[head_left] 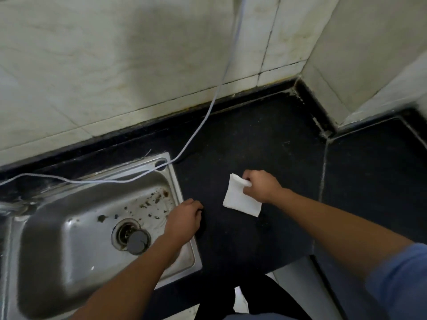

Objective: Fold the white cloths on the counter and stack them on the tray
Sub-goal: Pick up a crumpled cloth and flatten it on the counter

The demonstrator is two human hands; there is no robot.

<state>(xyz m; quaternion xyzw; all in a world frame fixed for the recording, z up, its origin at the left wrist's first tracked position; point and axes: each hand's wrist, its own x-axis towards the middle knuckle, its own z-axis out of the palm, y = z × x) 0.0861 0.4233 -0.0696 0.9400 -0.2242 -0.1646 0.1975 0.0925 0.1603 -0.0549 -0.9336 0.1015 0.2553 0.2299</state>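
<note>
Black stone counter [265, 135] set into a corner of pale, stained wall tiles [115, 65], dim and patched with shadow. On it, about midway between the back edge and the front edge and a little right of the sink, one white cloth [240, 200], folded into a rough rectangle and lying mostly flat, upper right corner lifted. That corner pinched in the right hand [261, 187], thumb and curled fingers closed over the fabric, forearm reaching in from the counter's front right, blue sleeve [402, 285] at the elbow. Left of the cloth and apart from it, the left hand [184, 218], knuckles up, fingers curled under with the tips down on the counter just beside the sink's right rim; impossible to tell whether anything sits beneath those fingers. Further left, sunk into the counter, a steel sink [57, 239], basin flecked with brown debris toward its back right corner, round drain [124, 233] near the middle with a dark round stopper [138, 242] overlapping its near right side. Outermost, a thin white cable [208, 112], hanging down the wall, crossing the counter's back edge, then trailing over the sink's back rim and off toward the left.
</note>
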